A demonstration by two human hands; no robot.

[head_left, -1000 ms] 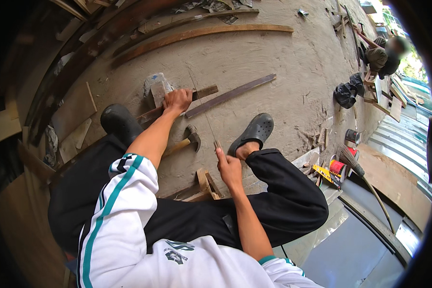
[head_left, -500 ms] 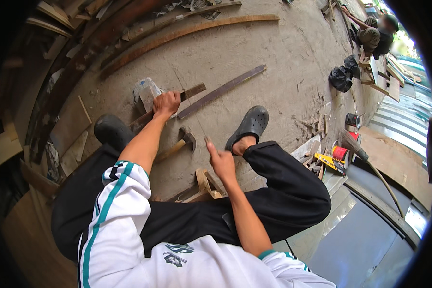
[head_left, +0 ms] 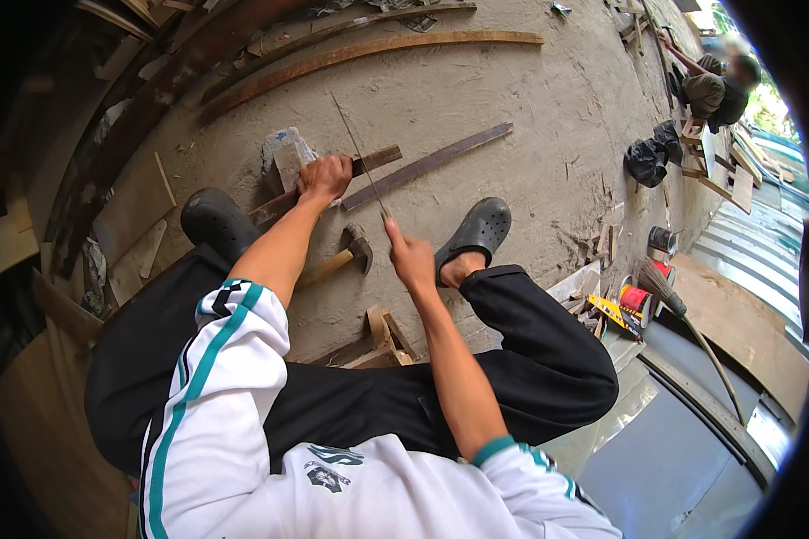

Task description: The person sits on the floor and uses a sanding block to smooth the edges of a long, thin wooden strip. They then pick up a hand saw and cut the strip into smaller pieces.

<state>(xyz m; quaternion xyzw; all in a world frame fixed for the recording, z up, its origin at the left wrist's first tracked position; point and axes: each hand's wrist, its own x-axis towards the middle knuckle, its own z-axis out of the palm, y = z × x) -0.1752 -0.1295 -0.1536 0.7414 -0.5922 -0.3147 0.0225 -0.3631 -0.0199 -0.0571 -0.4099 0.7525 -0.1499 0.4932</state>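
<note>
My left hand (head_left: 324,178) is closed round a dark wooden strip (head_left: 378,161), pressing it down across a pale block (head_left: 288,162) on the ground. In my right hand (head_left: 411,259) is a handsaw (head_left: 358,145), its thin blade seen edge-on and pointing away from me. The blade crosses the strip just right of my left hand; whether it has cut in cannot be told. A second dark wooden strip (head_left: 431,165) lies on the ground beyond the blade. Between my feet rests a hammer (head_left: 358,250) with a wooden handle.
Long timber strips (head_left: 377,58) lie at the far side. Wood pieces (head_left: 386,334) are near my legs. To the right stand a broom (head_left: 663,286), cans (head_left: 636,301) and a black bag (head_left: 647,160). A person (head_left: 715,90) sits at the far right.
My right hand has moved forward, away from me, carrying the saw blade farther across the strip. My left hand keeps its hold on the strip. The view has shifted slightly.
</note>
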